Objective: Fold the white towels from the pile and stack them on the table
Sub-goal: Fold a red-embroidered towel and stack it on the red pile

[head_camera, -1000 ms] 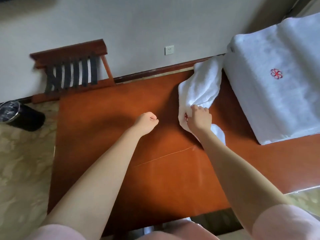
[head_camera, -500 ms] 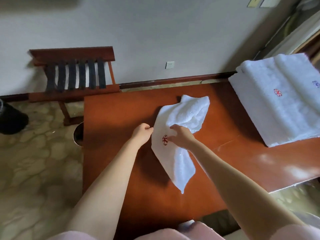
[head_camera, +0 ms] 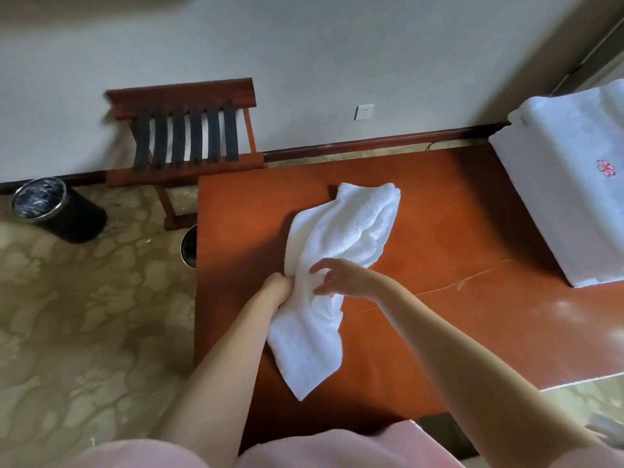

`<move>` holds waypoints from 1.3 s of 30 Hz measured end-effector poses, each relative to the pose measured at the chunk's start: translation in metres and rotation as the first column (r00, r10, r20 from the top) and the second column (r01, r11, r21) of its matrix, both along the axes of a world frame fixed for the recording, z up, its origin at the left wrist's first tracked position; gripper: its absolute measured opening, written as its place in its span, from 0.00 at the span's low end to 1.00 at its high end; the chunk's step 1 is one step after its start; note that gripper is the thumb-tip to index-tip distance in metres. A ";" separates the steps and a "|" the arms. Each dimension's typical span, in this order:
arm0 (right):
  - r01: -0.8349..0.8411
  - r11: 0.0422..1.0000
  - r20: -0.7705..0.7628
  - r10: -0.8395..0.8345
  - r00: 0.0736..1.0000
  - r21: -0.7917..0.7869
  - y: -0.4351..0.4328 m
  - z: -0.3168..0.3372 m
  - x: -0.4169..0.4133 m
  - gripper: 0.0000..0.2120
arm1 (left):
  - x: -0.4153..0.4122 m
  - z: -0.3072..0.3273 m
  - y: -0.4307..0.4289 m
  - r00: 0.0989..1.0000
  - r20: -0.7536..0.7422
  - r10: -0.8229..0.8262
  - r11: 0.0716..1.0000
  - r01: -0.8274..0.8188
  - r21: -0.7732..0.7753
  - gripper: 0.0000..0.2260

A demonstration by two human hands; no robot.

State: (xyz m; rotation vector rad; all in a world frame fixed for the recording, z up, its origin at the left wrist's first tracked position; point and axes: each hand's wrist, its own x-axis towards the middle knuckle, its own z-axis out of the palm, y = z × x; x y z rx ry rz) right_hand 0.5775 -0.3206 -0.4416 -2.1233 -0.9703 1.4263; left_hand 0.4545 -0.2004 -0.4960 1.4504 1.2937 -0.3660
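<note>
A crumpled white towel (head_camera: pixel 347 238) lies lengthwise on the reddish-brown table (head_camera: pixel 449 231), its near corner pointing toward the front edge. My left hand (head_camera: pixel 278 285) grips the towel's left edge near its middle, with the fingers hidden in the cloth. My right hand (head_camera: pixel 332 276) hovers just over the same part with its fingers spread and relaxed, holding nothing. A stack of white towels (head_camera: pixel 567 197) with a red flower mark sits at the table's right end.
A wooden luggage rack (head_camera: pixel 184 136) with black straps stands against the wall behind the table's left end. A black bin (head_camera: pixel 57 209) sits on the patterned floor at the left. A second bin (head_camera: pixel 189 246) peeks out beside the table's left edge.
My right hand pulled the towel from beside the stack to the table's middle, then let go and opened. My left hand moved in and took hold of the towel's left edge.
</note>
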 end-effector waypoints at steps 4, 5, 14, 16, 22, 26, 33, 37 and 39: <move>0.030 1.000 0.085 -0.031 0.996 0.007 -0.004 0.013 0.016 0.14 | 0.005 0.000 0.000 1.000 -0.015 0.017 0.983 -0.014 0.180 0.12; 0.110 0.993 0.064 -0.113 0.992 0.050 -0.005 0.016 0.018 0.12 | 0.004 0.003 0.005 0.998 -0.019 0.052 0.967 -0.046 0.252 0.13; 0.260 0.961 -0.082 -0.253 0.964 0.092 -0.001 0.039 0.035 0.11 | -0.040 0.045 0.090 0.927 0.124 0.353 0.726 -0.355 0.589 0.14; -0.050 0.980 0.094 0.069 0.993 -0.193 0.003 0.027 0.030 0.14 | -0.045 0.044 0.092 0.932 0.089 0.352 0.752 -0.339 0.566 0.14; -0.283 0.921 0.282 0.355 0.891 -0.267 0.008 0.017 0.011 0.16 | -0.036 0.049 0.076 0.887 0.108 0.450 0.824 -0.459 0.332 0.17; -0.034 0.987 0.077 0.022 0.997 0.157 0.027 0.037 0.000 0.31 | -0.003 0.089 0.067 0.868 0.348 0.355 0.821 -0.467 0.328 0.08; 0.310 0.850 -0.297 -0.192 0.935 0.425 0.030 0.060 -0.006 0.29 | 0.064 0.171 0.036 0.748 0.662 0.046 0.860 -0.367 0.355 0.04; 0.585 0.655 -0.448 -0.391 0.804 0.478 0.004 0.070 0.033 0.18 | 0.094 0.186 0.022 0.680 0.733 0.004 0.921 -0.288 0.263 0.06; 0.710 0.512 -0.398 -0.594 0.699 0.483 -0.010 0.073 0.056 0.18 | 0.107 0.181 0.016 0.677 0.736 0.009 0.937 -0.263 0.230 0.06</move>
